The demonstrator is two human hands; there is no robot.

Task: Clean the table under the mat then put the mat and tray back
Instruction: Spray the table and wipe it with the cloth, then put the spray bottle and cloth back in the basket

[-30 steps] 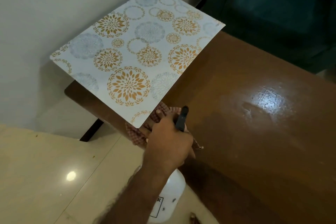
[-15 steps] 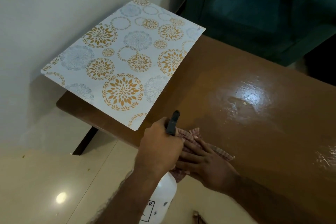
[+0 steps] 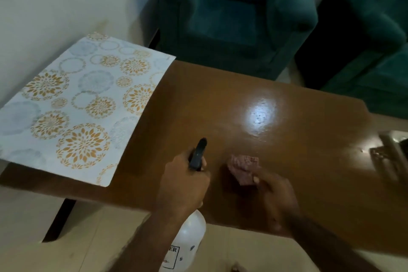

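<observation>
Left hand [image 3: 183,185] wrapped round spray bottle [image 3: 187,243] at table [image 3: 309,172] near edge; right hand [image 3: 273,196] pinches cloth [image 3: 241,166] mid-table. Mat [image 3: 81,106] overhangs left edge — wiping stroke could knock it to floor.

Dim, warm room light. You get one hard glare patch on the glossy worktop [image 3: 262,115], so light's coming from overhead. Whole pic is soft w/ motion blur; the cloth [image 3: 242,169] and right hand [image 3: 277,196] smear most. Mat [image 3: 84,108] pattern reads ok. Armchairs [image 3: 238,15] at top go dark, low detail. Wide-angle bends worktop edges near the frame sides.
</observation>
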